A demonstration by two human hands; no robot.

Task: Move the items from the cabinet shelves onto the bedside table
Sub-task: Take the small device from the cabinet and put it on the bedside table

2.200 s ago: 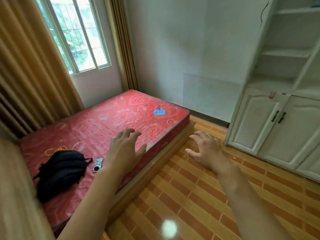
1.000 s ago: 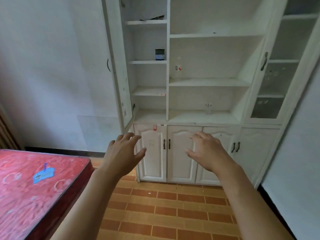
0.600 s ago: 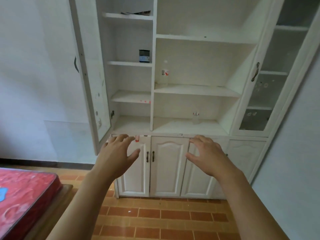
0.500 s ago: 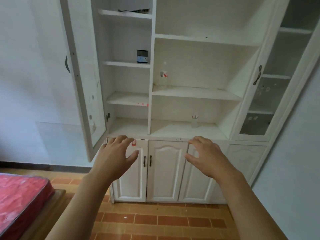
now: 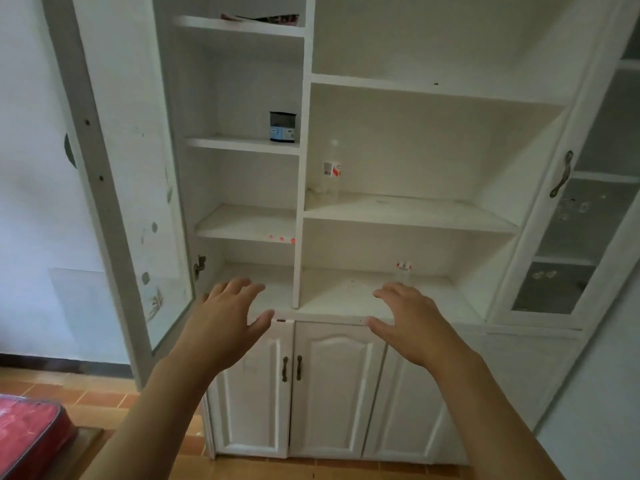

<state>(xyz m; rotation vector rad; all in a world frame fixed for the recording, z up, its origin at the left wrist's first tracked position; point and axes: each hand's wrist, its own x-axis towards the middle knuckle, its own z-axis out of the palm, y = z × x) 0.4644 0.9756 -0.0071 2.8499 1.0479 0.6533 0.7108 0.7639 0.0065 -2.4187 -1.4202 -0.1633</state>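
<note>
Two empty hands (image 5: 317, 327) below jar (image 5: 282, 126)

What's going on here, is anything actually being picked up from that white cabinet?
Not yet. A person faces the open white cabinet with both hands raised and empty: the left hand and right hand hover spread before the lowest shelf. A small dark box, a clear bottle, a small clear container and something flat on the top shelf all sit untouched.
</note>
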